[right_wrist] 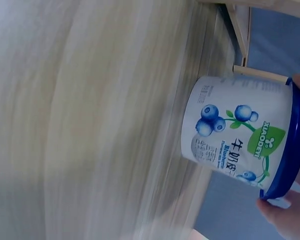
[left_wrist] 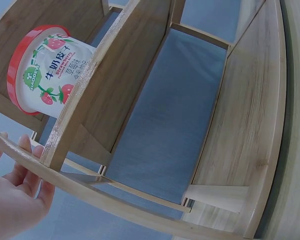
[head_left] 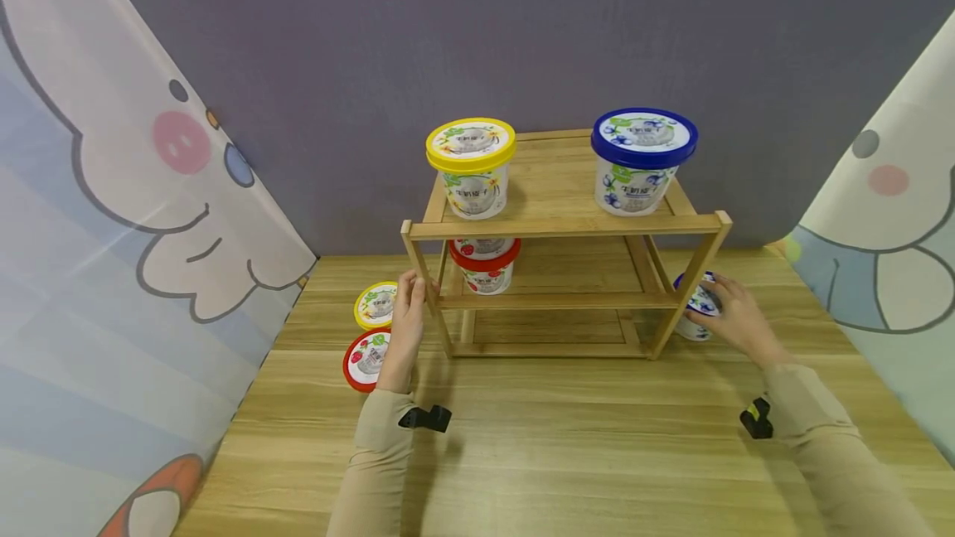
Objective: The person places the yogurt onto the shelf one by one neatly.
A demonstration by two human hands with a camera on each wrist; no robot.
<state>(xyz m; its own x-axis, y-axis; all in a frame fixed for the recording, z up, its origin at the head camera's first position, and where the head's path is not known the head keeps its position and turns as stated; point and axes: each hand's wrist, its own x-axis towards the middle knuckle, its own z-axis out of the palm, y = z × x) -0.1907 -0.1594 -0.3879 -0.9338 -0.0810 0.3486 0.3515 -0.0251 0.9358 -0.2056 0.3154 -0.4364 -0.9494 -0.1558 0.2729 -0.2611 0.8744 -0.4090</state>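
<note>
My left hand (head_left: 407, 309) holds the left front post of a wooden shelf rack (head_left: 567, 226); in the left wrist view its fingers pass behind the post. Low at the rack's right side, my right hand (head_left: 739, 321) grips a white tub with a blue lid (right_wrist: 235, 130) and blueberry print. Thumb and fingers span the lid's edge in the right wrist view, and the tub is upright in the head view. A strawberry tub with a red lid (left_wrist: 50, 70) stands on the middle shelf at the left, with another strawberry tub partly visible above it.
On the top shelf stand a yellow-lidded tub (head_left: 472, 168) at left and a blue-lidded tub (head_left: 643, 162) at right. Left of the rack, another yellow-lidded tub (head_left: 373, 305) and a red-lidded tub (head_left: 366, 359) stand on the wooden table (head_left: 552, 454). A grey backdrop (head_left: 358, 65) rises behind.
</note>
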